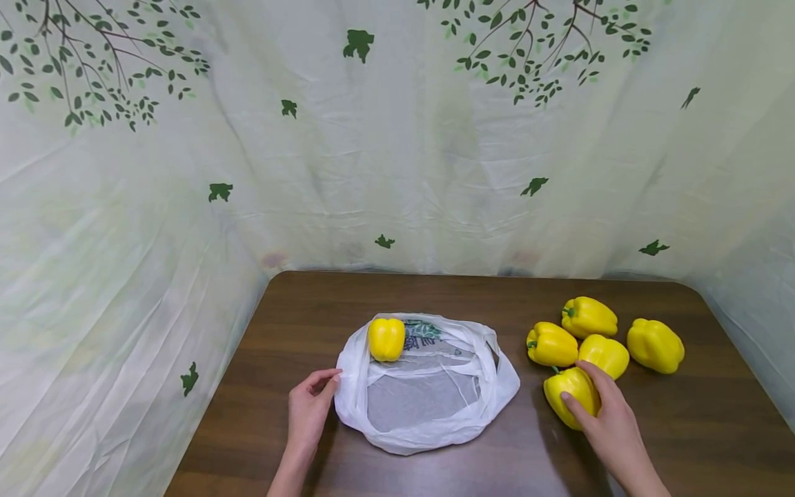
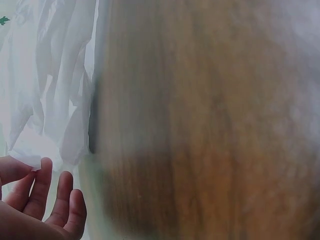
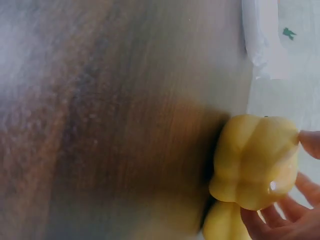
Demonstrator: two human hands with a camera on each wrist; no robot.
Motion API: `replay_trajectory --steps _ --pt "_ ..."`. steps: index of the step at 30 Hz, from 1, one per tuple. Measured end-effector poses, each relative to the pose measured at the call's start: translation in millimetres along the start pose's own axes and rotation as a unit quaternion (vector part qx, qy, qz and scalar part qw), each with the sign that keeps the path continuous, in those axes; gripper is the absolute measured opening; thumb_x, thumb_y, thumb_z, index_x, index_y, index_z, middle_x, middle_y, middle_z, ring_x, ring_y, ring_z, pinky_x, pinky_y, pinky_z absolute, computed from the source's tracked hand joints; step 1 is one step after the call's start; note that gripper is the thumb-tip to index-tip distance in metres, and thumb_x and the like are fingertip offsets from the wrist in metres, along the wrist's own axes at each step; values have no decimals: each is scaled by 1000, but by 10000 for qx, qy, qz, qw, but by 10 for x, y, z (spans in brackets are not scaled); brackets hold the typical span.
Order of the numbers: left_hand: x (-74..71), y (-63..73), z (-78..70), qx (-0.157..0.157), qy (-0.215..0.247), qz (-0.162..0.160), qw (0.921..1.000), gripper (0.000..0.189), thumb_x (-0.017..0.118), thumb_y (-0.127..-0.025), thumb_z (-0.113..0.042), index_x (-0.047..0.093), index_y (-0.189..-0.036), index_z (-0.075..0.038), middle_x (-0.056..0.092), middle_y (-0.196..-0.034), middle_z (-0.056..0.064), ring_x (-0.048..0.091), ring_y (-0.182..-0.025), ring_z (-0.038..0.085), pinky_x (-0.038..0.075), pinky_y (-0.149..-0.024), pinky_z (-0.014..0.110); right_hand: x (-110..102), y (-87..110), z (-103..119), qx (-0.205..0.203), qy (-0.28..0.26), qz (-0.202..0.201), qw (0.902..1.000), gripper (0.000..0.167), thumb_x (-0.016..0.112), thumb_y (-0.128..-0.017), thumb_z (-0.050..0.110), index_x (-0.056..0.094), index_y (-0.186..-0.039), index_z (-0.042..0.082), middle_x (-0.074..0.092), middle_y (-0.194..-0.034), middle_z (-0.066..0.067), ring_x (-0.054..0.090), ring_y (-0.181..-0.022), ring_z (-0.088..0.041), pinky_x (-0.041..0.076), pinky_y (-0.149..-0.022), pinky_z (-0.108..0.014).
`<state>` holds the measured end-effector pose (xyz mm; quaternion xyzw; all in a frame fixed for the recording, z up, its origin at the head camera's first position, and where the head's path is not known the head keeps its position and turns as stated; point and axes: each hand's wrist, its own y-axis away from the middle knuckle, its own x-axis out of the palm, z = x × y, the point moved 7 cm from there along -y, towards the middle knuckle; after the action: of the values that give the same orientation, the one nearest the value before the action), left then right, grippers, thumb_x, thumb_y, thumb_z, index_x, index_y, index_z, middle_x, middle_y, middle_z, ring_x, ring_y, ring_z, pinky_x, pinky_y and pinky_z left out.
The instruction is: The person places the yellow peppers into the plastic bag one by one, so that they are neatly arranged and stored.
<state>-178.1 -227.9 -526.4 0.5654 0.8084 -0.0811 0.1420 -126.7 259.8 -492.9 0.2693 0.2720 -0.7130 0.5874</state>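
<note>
A white plastic bag (image 1: 428, 431) lies on the table with its mouth spread wide. At its left edge my left hand (image 1: 310, 407) pinches the rim between thumb and index finger; in the left wrist view the other fingers of that hand (image 2: 47, 205) stand apart from the plastic. One yellow bell pepper (image 1: 386, 339) sits inside the bag at the back left. To the right, my right hand (image 1: 611, 417) grips the nearest yellow bell pepper (image 1: 568, 397), thumb on one side and fingers on the other. The right wrist view shows this pepper (image 3: 255, 162) close up, on its side.
Several more yellow bell peppers lie behind the gripped one: a left one (image 1: 551, 344), a back one (image 1: 589, 317), a middle one (image 1: 605, 353) and a right one (image 1: 655, 346). The brown wooden table (image 1: 298, 310) ends at a leaf-patterned curtain (image 1: 435, 172).
</note>
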Motion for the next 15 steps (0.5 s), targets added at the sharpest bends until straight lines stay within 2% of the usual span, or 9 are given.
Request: replay_trajectory --steps 6,13,15 --pt "-2 3 -4 5 31 1 10000 13 68 -91 -8 76 -102 -4 70 -98 11 60 -88 17 48 -71 21 88 -25 -108 790 23 587 9951 86 63 -91 54 30 -148 -1 34 -145 -30 38 -123 -46 32 -98 -65" --pt "-13 1 14 -61 122 1 9999 15 69 -92 -9 76 -104 -3 71 -100 12 59 -88 15 47 -71 19 174 -14 -226 1644 -123 1294 9778 108 60 -82 71 18 -155 2 26 -151 -32 37 -123 -46 33 -98 -63" --pt "-27 44 -87 -105 113 27 9999 15 68 -92 -7 75 -104 0 70 -100 14 59 -88 16 47 -70 19 200 -14 -248 1771 -89 1433 9737 112 59 -80 74 16 -155 3 26 -150 -33 38 -122 -46 34 -97 -63"
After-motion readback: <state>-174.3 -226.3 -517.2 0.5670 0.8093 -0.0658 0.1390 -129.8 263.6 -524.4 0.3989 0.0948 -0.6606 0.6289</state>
